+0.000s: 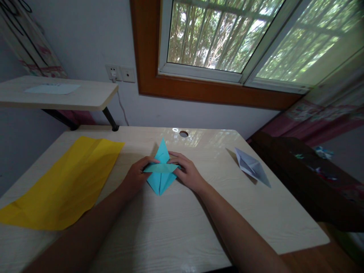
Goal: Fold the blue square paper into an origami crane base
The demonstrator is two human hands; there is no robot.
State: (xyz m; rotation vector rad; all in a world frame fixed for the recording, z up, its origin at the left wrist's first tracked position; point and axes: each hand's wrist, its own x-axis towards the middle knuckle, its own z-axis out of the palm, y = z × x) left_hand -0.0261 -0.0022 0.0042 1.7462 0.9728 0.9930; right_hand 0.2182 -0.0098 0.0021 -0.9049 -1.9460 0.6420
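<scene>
Count: one blue folded paper (160,172), one yellow sheet (64,184), one pale folded paper (251,166), one table (170,227), one upper shelf (85,96) with a white sheet (51,88).
Blue folded paper: kite-like shape, one point far, one point near, with a horizontal band folded across its middle; it lies flat on the table, centre, near the far edge's round hole (183,134).
Left hand (136,176): fingers curled, pinching the left end of the band.
Right hand (186,172): fingers pressed on the band's right end, gripping it.
Yellow sheet: large, creased, left on the table.
Pale folded paper: right, well apart from the hands.
</scene>
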